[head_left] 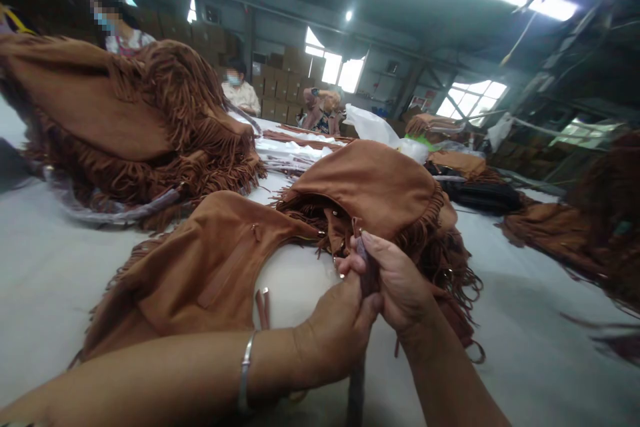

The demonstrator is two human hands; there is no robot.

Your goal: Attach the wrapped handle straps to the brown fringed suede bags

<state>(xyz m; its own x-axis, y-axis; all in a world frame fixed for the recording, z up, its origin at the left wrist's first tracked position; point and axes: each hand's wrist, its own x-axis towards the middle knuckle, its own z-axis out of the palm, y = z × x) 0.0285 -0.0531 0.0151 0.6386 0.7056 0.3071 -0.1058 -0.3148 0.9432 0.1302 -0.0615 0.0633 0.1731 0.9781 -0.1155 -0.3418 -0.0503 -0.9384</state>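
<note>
Both of my hands meet over the table's near part, on a dark, wrapped bag strap [369, 275]. My left hand [337, 327], with a silver bangle at the wrist, is closed round it. My right hand [400, 283] grips the same strap higher up, thumb near its tip, where a small brown leather end with metal bits sticks out. The strap's lower part hangs below my hands. Left of them lies a brown suede fringed bag [200, 267] with a curved opening. Just behind my hands is another brown fringed bag [370, 180], its mouth partly gaping.
A heap of brown fringed bags [115, 107] stands at the left. More brown bags [560, 233] lie at the right, near a black bag [480, 193]. Across the table are people [240, 90], one with a raised arm [317, 103]. Cardboard boxes [277, 83] are stacked behind.
</note>
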